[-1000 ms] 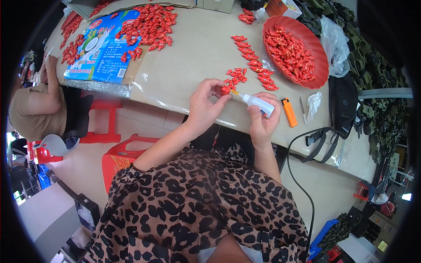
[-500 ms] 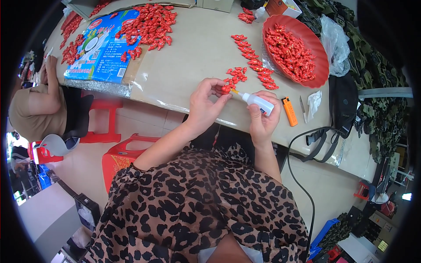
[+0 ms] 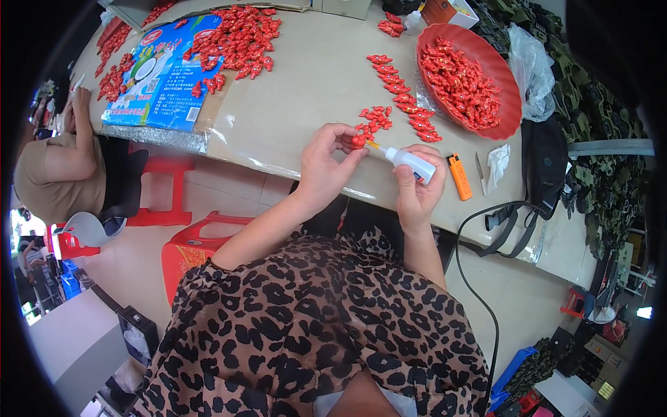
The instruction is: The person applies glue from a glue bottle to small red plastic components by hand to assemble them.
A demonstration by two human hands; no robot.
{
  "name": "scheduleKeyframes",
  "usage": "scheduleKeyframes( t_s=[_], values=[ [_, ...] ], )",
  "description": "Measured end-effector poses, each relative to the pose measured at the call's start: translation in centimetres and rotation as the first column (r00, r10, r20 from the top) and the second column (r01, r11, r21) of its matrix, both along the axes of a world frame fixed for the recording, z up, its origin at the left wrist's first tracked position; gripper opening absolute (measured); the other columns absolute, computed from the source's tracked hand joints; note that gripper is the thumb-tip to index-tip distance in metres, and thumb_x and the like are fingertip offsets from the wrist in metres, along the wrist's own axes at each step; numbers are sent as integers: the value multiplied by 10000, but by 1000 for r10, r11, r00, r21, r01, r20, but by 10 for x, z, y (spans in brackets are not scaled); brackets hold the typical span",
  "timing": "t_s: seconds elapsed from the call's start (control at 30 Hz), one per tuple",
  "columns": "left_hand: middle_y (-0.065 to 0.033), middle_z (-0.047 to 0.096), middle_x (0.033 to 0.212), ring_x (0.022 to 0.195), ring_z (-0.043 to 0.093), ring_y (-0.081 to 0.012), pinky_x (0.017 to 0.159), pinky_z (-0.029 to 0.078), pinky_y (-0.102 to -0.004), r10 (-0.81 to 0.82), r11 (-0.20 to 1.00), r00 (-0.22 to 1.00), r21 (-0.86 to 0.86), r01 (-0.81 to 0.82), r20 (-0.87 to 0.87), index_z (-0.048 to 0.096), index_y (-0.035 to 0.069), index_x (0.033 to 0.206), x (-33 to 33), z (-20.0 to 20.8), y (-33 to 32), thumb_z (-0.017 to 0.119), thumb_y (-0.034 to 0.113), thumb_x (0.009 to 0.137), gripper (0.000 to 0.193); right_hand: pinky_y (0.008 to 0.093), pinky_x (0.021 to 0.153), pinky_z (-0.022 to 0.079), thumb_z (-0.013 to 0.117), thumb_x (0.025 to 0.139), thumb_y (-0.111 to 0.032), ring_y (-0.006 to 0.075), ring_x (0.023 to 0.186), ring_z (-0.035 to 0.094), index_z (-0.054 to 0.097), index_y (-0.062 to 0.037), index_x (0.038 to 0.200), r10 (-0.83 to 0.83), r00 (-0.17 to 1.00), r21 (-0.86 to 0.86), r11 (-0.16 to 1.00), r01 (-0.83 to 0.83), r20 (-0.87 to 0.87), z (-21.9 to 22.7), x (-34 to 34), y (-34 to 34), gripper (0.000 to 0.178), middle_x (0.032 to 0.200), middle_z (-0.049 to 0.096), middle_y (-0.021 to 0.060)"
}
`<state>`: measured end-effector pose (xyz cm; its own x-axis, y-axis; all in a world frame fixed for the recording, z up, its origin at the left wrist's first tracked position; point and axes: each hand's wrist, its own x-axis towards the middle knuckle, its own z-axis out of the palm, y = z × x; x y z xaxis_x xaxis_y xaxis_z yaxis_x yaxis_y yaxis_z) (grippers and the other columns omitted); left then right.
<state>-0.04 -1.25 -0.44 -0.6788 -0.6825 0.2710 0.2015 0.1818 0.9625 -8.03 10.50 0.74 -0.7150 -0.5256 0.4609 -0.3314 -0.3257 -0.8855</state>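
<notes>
Between the fingertips of my left hand point(image 3: 329, 161) is a small shiny red figurine point(image 3: 358, 141). My right hand point(image 3: 420, 182) is wrapped round a white squeeze bottle point(image 3: 410, 163), tilted so that its yellowish nozzle tip points at the figurine and seems to touch it. Just beyond my left fingertips lies a loose cluster of red figurines point(image 3: 377, 119). A slanting row of the same figurines point(image 3: 397, 89) runs beside a red scalloped bowl point(image 3: 512, 92), which is heaped with more of them.
Right of my hand lie an orange lighter point(image 3: 459, 177), a thin knife point(image 3: 480, 172) and a crumpled tissue point(image 3: 497, 164). A black bag point(image 3: 545, 167) sits at the right edge. Figurines are piled on blue cardboard point(image 3: 163, 80) at left. Another person point(image 3: 61, 170) sits far left.
Almost nothing differs. The bottle in my right hand has shifted very slightly, with its nozzle still at the figurine; my left hand holds its place.
</notes>
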Motion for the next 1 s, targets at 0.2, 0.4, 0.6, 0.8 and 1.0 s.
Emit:
scheduleKeyframes(
  t_s=[0.2, 0.4, 0.6, 0.8, 1.0],
  values=[
    [-54, 494, 867, 757, 503, -93, 688, 431, -203, -30, 1000, 999, -4, 30, 32, 443, -13, 925, 2, 1, -1, 609, -81, 679, 304, 192, 604, 393, 568, 772, -76, 98, 708, 457, 399, 2, 932, 0, 1000, -26, 1000, 0, -3, -1, 0, -1, 245, 931, 448, 116],
    [-54, 491, 867, 758, 502, -93, 688, 430, -204, -27, 1000, 999, -5, 28, 29, 442, -13, 924, 2, -1, -1, 602, -86, 682, 299, 192, 610, 393, 568, 773, -77, 102, 716, 460, 400, 2, 932, 1, 1000, -25, 1000, -1, 7, -1, 0, -1, 244, 932, 451, 120],
    [-54, 487, 872, 756, 502, -94, 688, 430, -204, -28, 999, 999, -18, 29, 38, 442, -13, 924, 2, -1, -1, 600, -87, 684, 297, 194, 605, 393, 570, 771, -77, 103, 709, 459, 403, 2, 929, -12, 1000, -20, 1000, 11, -26, -1, 0, -1, 243, 926, 457, 122],
    [-55, 487, 873, 759, 503, -97, 689, 432, -207, -35, 999, 999, -5, 35, 26, 442, -13, 924, 1, -1, -1, 598, -85, 687, 292, 196, 608, 395, 564, 783, -120, 91, 690, 463, 393, -16, 934, -12, 1000, 2, 1000, 12, -27, -1, -1, 0, 251, 946, 454, 102],
    [-57, 488, 873, 762, 506, -101, 690, 434, -209, -26, 1000, 999, 2, 26, 30, 442, -14, 925, 2, 0, 0, 597, -84, 689, 292, 197, 608, 394, 573, 770, -78, 108, 716, 462, 403, 2, 931, -13, 999, -29, 1000, 12, -29, -2, 0, -1, 247, 925, 458, 123]
  ],
)
